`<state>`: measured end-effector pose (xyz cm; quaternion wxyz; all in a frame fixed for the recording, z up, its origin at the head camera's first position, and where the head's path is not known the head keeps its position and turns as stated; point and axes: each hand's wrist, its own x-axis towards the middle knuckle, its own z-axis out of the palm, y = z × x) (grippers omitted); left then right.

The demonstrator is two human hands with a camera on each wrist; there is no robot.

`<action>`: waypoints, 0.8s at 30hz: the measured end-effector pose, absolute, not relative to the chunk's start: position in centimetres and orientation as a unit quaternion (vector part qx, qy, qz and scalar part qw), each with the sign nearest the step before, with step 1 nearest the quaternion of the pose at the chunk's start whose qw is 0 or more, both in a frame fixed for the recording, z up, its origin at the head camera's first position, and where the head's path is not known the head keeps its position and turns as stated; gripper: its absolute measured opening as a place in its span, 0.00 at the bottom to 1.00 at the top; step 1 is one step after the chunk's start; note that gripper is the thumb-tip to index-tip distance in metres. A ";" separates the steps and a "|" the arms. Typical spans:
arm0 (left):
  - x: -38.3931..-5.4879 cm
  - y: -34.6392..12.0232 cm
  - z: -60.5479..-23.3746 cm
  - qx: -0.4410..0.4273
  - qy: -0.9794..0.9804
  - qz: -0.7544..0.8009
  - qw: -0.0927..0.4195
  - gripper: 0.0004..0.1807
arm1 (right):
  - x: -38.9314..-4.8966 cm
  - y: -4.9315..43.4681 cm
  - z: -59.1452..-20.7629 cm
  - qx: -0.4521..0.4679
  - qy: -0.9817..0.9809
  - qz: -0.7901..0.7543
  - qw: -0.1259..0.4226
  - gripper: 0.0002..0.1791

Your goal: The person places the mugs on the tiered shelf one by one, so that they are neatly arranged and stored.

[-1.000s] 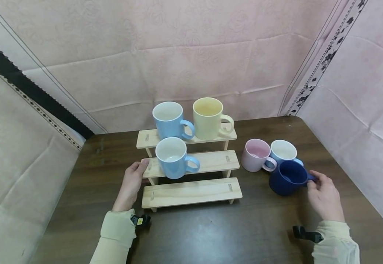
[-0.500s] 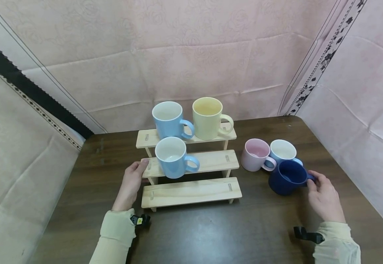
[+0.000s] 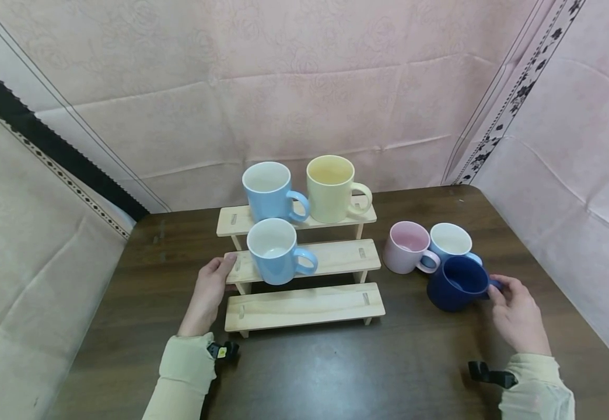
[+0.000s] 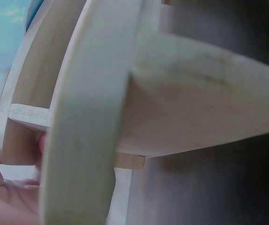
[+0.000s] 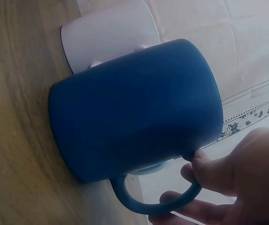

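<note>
My left hand (image 3: 210, 291) grips the left end of the middle step of a three-step wooden display rack (image 3: 304, 307); in the left wrist view a fingertip shows under the wood. My right hand (image 3: 517, 312) pinches the handle of a dark blue mug (image 3: 454, 286), which stands upright on the table. Fingers curl through the handle loop in the right wrist view. A light blue mug (image 3: 270, 256) stands on the middle step. Another light blue mug (image 3: 266, 189) and a pale yellow mug (image 3: 329, 192) occupy the top step, while the lowest step is bare.
Close behind the dark blue mug are a pink mug (image 3: 401, 256) and a light blue mug with a white inside (image 3: 450, 238). Everything stands on a dark wooden table (image 3: 346, 373). Pale patterned cloth (image 3: 304, 87) hangs behind and along both sides.
</note>
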<state>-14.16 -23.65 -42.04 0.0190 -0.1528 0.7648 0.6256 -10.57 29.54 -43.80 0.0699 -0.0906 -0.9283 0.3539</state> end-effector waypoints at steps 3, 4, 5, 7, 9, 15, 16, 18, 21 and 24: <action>-14.1 -23.6 -41.9 -0.152 0.765 0.626 0.017 0.29 | -10.5 29.5 -43.8 -0.097 -0.927 0.355 0.066 0.23; -14.1 -23.6 -41.9 -0.151 0.765 0.626 0.016 0.29 | -10.5 29.5 -43.8 -0.099 -0.927 0.356 0.064 0.23; -14.1 -23.5 -41.9 -0.150 0.764 0.627 0.016 0.29 | -10.5 29.5 -43.9 -0.100 -0.927 0.357 0.063 0.23; -14.1 -23.5 -41.8 -0.148 0.764 0.628 0.015 0.29 | -10.5 29.5 -44.0 -0.097 -0.927 0.358 0.063 0.23; -14.1 -23.5 -41.8 -0.148 0.762 0.630 0.016 0.29 | -10.5 29.6 -44.0 -0.088 -0.927 0.357 0.068 0.22; -14.0 -23.5 -41.8 -0.150 0.761 0.631 0.016 0.29 | -10.5 29.8 -44.1 -0.073 -0.933 0.344 0.081 0.19; -14.0 -23.5 -41.8 -0.151 0.762 0.630 0.015 0.29 | -10.5 29.8 -44.2 -0.074 -0.933 0.343 0.080 0.19; -14.0 -23.5 -41.8 -0.151 0.762 0.629 0.014 0.29 | -10.5 29.7 -44.1 -0.078 -0.933 0.345 0.073 0.19; -14.0 -23.5 -41.9 -0.153 0.762 0.629 0.014 0.29 | -10.5 29.6 -44.0 -0.085 -0.932 0.347 0.063 0.20; -14.0 -23.5 -41.8 -0.154 0.761 0.630 0.016 0.29 | -10.4 29.6 -43.9 -0.085 -0.932 0.348 0.054 0.21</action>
